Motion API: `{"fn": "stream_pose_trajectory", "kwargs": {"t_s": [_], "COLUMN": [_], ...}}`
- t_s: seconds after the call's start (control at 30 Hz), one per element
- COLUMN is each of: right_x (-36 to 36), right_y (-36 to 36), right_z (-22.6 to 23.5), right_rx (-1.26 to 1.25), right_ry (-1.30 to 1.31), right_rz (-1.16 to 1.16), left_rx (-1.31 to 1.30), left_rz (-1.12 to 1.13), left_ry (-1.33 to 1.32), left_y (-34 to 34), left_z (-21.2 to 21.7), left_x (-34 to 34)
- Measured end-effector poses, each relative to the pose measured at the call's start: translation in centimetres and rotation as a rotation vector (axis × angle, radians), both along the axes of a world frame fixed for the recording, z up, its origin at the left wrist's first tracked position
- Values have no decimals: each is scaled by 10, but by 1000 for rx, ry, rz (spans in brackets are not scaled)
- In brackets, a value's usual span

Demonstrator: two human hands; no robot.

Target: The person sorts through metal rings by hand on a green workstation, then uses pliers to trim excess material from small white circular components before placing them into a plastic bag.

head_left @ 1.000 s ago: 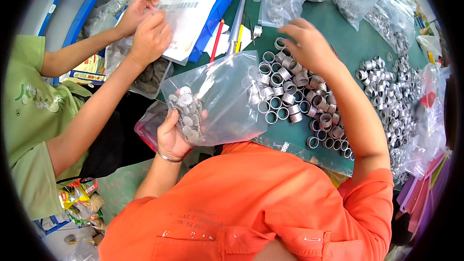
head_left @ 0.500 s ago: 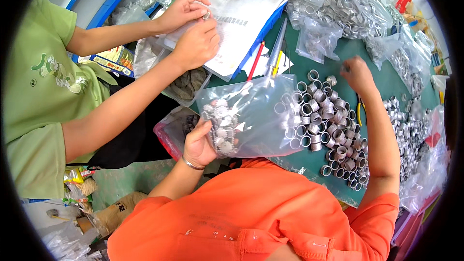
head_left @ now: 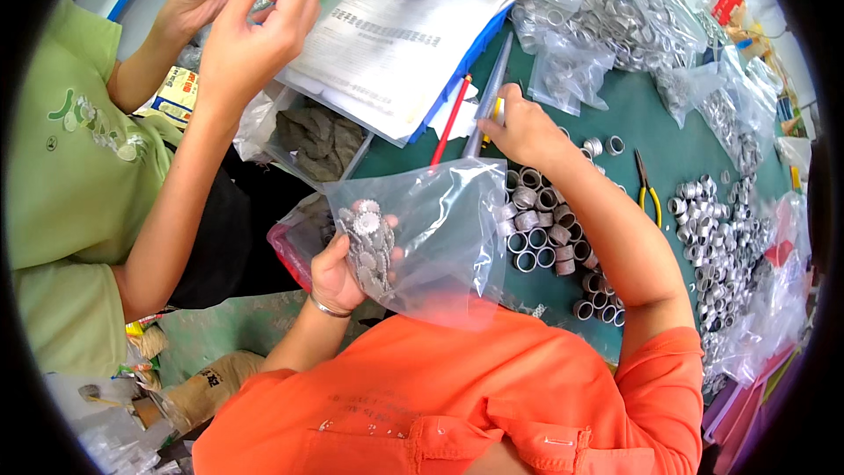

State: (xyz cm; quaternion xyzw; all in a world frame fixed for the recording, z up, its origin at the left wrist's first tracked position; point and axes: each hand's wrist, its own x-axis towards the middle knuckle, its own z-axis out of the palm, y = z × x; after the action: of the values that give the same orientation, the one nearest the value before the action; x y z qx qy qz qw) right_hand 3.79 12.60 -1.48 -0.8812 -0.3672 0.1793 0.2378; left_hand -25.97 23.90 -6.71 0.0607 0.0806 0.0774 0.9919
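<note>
The green surface (head_left: 694,145) bears a heap of metal rings (head_left: 527,242), loose and close in, perhaps so that each lies within easy reach. A clear bag (head_left: 457,229) is in the left hand (head_left: 336,280), its fingers clamped around the filled end, likely because the weight gathers there; the slack film spreads toward the rings. The right hand (head_left: 525,130) is bent over a tapered metal rod (head_left: 498,79) and a yellow pen-like tool (head_left: 498,109); I cannot tell whether its fingers grip either. Small toothed discs (head_left: 369,246) sit bunched inside the bag.
</note>
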Motion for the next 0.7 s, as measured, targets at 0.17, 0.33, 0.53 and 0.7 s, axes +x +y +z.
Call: {"fn": "stream_pose_trajectory", "kwargs": {"t_s": [0.17, 0.33, 0.53, 0.7], "right_x": [-1, -4, -26, -45], "right_y": [31, 38, -29, -70], "right_z": [-25, -19, 35, 54], "right_rx": [118, 122, 406, 360], "right_ry": [13, 98, 791, 794], "right_rz": [-30, 6, -70, 32], "left_rx": [8, 160, 224, 194], "left_rz": [26, 63, 142, 100], "left_ry": [25, 41, 59, -1], "left_y": [-1, -1, -12, -19], "left_z": [4, 4, 16, 21], "left_x": [-3, 11, 27, 51]}}
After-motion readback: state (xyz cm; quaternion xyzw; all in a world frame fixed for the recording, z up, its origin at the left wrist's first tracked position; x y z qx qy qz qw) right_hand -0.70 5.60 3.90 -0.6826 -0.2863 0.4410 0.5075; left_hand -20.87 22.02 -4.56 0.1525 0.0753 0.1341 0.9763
